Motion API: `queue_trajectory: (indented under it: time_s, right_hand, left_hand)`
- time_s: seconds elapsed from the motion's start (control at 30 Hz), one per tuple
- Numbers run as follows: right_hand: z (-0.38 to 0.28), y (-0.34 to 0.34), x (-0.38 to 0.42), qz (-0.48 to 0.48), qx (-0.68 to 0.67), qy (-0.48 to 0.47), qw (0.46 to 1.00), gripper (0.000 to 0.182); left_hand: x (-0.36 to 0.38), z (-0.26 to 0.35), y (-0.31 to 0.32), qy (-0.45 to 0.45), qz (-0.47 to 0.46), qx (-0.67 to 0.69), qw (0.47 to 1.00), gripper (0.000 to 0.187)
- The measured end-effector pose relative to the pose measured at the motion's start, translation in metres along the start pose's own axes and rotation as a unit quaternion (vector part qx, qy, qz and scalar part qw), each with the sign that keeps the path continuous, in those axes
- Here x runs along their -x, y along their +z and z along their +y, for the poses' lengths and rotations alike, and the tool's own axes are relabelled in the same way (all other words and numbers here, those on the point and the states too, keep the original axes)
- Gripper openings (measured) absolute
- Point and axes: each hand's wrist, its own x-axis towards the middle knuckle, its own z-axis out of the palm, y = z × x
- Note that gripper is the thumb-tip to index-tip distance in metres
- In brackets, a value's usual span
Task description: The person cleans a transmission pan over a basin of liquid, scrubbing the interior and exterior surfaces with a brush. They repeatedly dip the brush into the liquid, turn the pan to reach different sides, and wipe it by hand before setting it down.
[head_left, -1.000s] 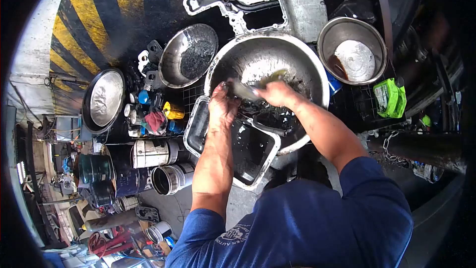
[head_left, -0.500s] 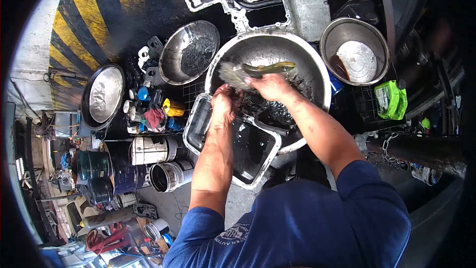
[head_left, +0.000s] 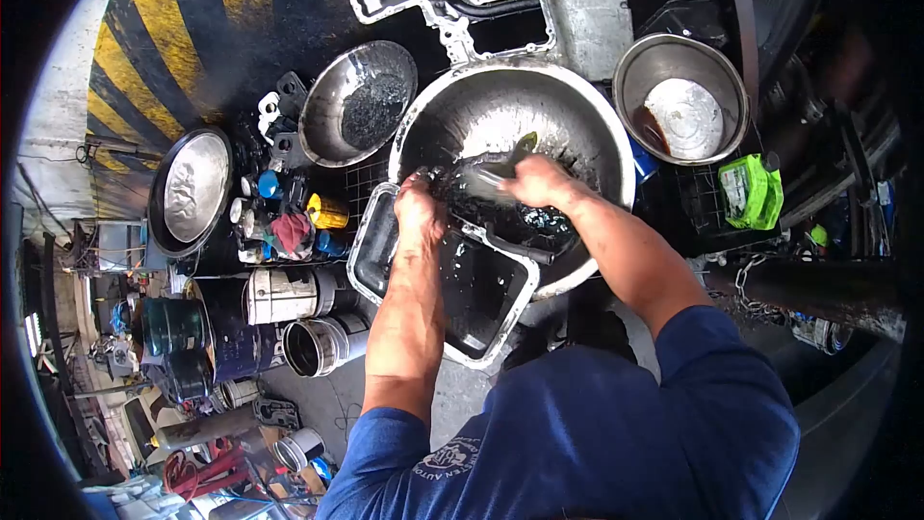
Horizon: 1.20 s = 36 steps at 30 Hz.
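My right hand is closed around a brush with a greenish handle; its bristle end is smeared by motion. It works inside a large round metal basin, above dark liquid. My left hand grips the far end of an oil pan, dark inside with a bare metal flange. The pan leans tilted across the basin's near left rim. Liquid and the pan's far end are partly hidden by my hands.
Behind the basin lies a cast metal housing. Metal bowls stand left and far left; a deep pot stands right. A green jug is beside the pot. White buckets sit at lower left.
The brush has moved down from above the pan's far end into the basin, its handle now tilted up. My left hand stays on the oil pan. The view has shifted slightly.
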Motion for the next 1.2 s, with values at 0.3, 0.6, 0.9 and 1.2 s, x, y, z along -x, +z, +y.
queue_trajectory:
  time_s: [0.3,0.6,0.9,1.2]
  right_hand:
    - [0.039,0.036,0.007,-0.016,0.047,0.050,0.998,0.041]
    - [-0.022,-0.007,0.000,0.150,-0.051,-0.124,0.980,0.036]
    - [-0.010,-0.017,0.011,-0.027,0.056,0.014,0.998,0.045]
    - [0.039,0.030,0.000,-0.015,0.067,0.037,0.997,0.045]
  left_hand:
    - [-0.004,0.006,-0.015,-0.111,-0.052,0.023,0.992,0.027]
    - [0.013,0.022,0.017,-0.100,-0.128,0.094,0.982,0.057]
    - [-0.017,0.016,-0.009,-0.063,-0.062,0.094,0.992,0.048]
    - [-0.003,0.021,-0.005,-0.106,-0.044,0.076,0.991,0.042]
